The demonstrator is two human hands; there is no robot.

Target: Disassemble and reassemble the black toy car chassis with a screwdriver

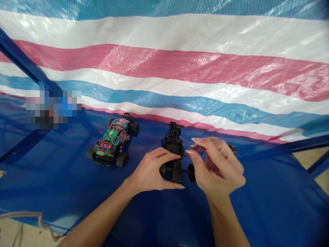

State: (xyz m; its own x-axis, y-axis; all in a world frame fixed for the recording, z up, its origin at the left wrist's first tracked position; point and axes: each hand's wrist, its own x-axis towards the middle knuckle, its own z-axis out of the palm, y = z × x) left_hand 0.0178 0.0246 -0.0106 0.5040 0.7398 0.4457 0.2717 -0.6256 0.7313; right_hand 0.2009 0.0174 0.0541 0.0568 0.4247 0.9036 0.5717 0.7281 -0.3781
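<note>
1. Head view: a black car frame is seen lying on the blue bench, its far end pointed toward the striped sheet.
2. Its near end is straddled by the left hand, whose grip seems clamped on the frame between thumb and fingers; part of the contact is hidden.
3. A slim tool, apparently a screwdriver, is pinched by the right hand. That grip is clamped on the handle, and the shaft is slanted toward the left fingertips; whether the tip is seated cannot be told.
4. Fine tool work on the frame is judged to be in hand. The tip should be seated fully and lined up before any turning force is applied, since a slanted shaft could slip.
5. The frame should be steadied firmly, with the left fingertips kept clear of the tip and the wheel beside the right hand not knocked.
6. A patterned toy car is parked to the left, well apart from the frame.
</note>
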